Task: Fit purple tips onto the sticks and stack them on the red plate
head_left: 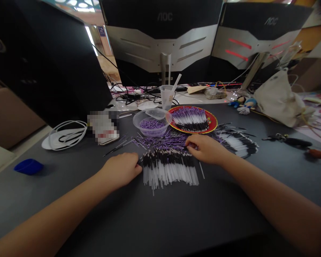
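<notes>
A dense row of thin sticks [168,171], black above and translucent white below, lies on the dark desk in front of me. My left hand [123,168] is closed at the row's left end, with fingertips beside a dark stick. What it pinches is too small to make out. My right hand [202,148] is curled in a pinch above the row's right end, at the edge of a heap of small purple pieces [163,141]. Whatever sits between its fingers is hidden. A clear round plastic bowl [139,123] behind the heap contains more purple pieces.
A red plate [213,124] with purple-topped sticks stands behind my right hand. Another bundle of sticks [237,142] lies to its right. A cup with a straw [166,97], a blue oval object [29,166], a coiled white cable [66,134], keys [296,142] and monitors [163,39] surround the work area.
</notes>
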Demonstrator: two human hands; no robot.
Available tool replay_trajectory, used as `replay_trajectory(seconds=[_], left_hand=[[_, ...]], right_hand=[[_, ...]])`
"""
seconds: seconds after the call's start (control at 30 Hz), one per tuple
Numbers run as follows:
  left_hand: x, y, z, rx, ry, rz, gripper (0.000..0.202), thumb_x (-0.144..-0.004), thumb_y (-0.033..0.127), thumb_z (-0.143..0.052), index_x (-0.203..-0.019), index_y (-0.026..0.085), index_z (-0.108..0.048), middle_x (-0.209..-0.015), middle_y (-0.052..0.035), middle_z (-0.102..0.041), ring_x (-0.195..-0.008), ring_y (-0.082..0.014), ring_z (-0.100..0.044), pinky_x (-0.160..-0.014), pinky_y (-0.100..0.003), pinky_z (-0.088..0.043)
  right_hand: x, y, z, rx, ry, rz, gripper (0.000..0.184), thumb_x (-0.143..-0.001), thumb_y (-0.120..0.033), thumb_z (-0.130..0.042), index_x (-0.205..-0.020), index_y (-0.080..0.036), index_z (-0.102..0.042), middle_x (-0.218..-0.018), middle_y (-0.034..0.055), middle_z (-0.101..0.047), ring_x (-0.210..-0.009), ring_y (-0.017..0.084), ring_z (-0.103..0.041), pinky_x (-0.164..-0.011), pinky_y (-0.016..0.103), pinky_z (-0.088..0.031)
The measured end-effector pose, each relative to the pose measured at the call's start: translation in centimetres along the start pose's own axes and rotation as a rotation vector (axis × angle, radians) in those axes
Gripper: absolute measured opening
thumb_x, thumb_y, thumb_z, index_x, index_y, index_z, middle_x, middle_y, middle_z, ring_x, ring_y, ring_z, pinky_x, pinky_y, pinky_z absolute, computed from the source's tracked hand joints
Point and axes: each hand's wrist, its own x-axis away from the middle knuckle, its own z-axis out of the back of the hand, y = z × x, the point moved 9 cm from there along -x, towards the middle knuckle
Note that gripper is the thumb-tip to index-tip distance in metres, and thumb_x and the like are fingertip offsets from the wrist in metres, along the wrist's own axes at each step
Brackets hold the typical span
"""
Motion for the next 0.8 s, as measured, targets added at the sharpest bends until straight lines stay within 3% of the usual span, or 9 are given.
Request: replay_trajectory(seconds=[0.1, 0.17, 0.37, 0.57, 0.8], left_hand=[[-0.1, 0.1, 0.4, 0.013, 0.041, 0.004, 0.02, -0.079, 0.035, -0.042, -0.077, 0.02, -0.057, -0.08, -0.0087, -0.064, -0.064, -0.023, -0.059, -0.052, -0.028, -0.033], [-0.1, 0.2, 0.8, 0.07, 0.076, -0.003, 0.018, -0.078, 0.033, -0.044, -0.083, 0.02, -0.056, -0.078, -0.0064, -0.064, -0.062, -0.0208, -0.057, -0.051, -0.027, -0.032], [-0.1, 1.5, 2.0, 0.302, 0.191, -0.143, 0.015, -0.079, 0.026, -0.046, -0.082, 0.022, -0.06, -0.07, 0.0002, -0.063, -0.062, -0.0149, -0.055, -0.056, -0.025, -0.034], [-0.4, 2.1, 1.9, 0.543, 0.313, -0.251, 0.023, -0.081, 0.024, -0.046, -0.087, 0.02, -0.067, -0.077, -0.0003, -0.068, -0.063, -0.0123, -0.057, -0.061, -0.024, -0.042], [-0.3, 2.0, 1.1, 0.751, 0.441, -0.29, 0.023, -0.083, 0.029, -0.051, -0.095, 0.018, -0.067, -0.085, -0.0038, -0.07, -0.069, -0.0133, -0.061, -0.062, -0.024, -0.048]], right_hand=[[-0.1, 0.3, 0.4, 0.014, 0.06, -0.002, 0.011, -0.081, -0.019, -0.047, -0.085, -0.018, -0.057, -0.091, 0.0078, -0.061, -0.083, 0.019, -0.055, -0.071, 0.03, -0.039], [-0.1, 0.6, 0.6, 0.011, 0.077, -0.032, 0.011, -0.082, -0.021, -0.046, -0.086, -0.018, -0.056, -0.088, 0.0071, -0.061, -0.078, 0.018, -0.055, -0.069, 0.03, -0.039], [0.4, 0.8, 2.2, -0.095, 0.175, -0.119, 0.03, -0.089, -0.023, -0.04, -0.118, -0.02, -0.047, -0.088, 0.0054, -0.064, -0.063, 0.015, -0.054, -0.059, 0.028, -0.038], [0.3, 0.2, 1.9, -0.093, 0.167, -0.047, 0.027, -0.09, -0.023, -0.039, -0.109, -0.018, -0.057, -0.092, 0.0082, -0.065, -0.068, 0.016, -0.055, -0.064, 0.03, -0.041], [0.2, 1.3, 1.3, -0.151, 0.166, -0.107, 0.025, -0.088, -0.026, -0.044, -0.107, -0.019, -0.059, -0.087, 0.0057, -0.065, -0.062, 0.014, -0.054, -0.059, 0.028, -0.041]])
